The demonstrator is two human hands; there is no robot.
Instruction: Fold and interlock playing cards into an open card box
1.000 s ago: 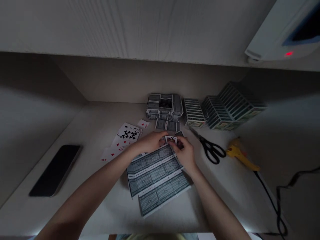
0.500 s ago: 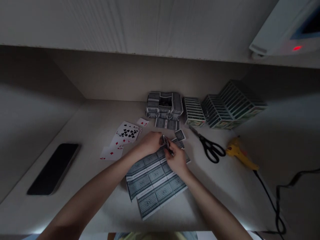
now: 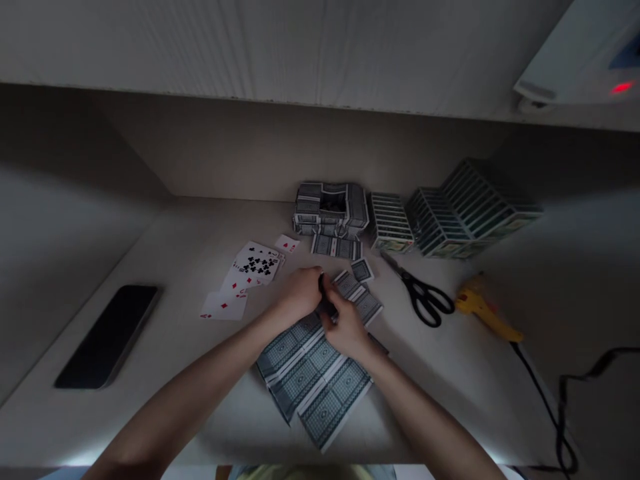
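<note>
My left hand is closed at the upper edge of a panel of joined playing cards, its fingers bent. Close beside it, my right hand pinches at the same place, thumb on top. Between the two hands is a dark, narrow part, seemingly a folded section of the cards; its detail is lost in shadow. The panel lies below my hands, with blue-grey patterned backs up and white seams, tilted to one side. A small patterned card piece rests just beyond my right hand.
Loose face-up cards lie left of my hands, and a phone farther left. At the back stand a card-built box and slatted card structures. Black-handled scissors and a yellow glue gun with a cord are on the right.
The card panel has turned clockwise, its near corner swinging toward me and right. My hands stay close together at its upper edge. The view has shifted slightly.
</note>
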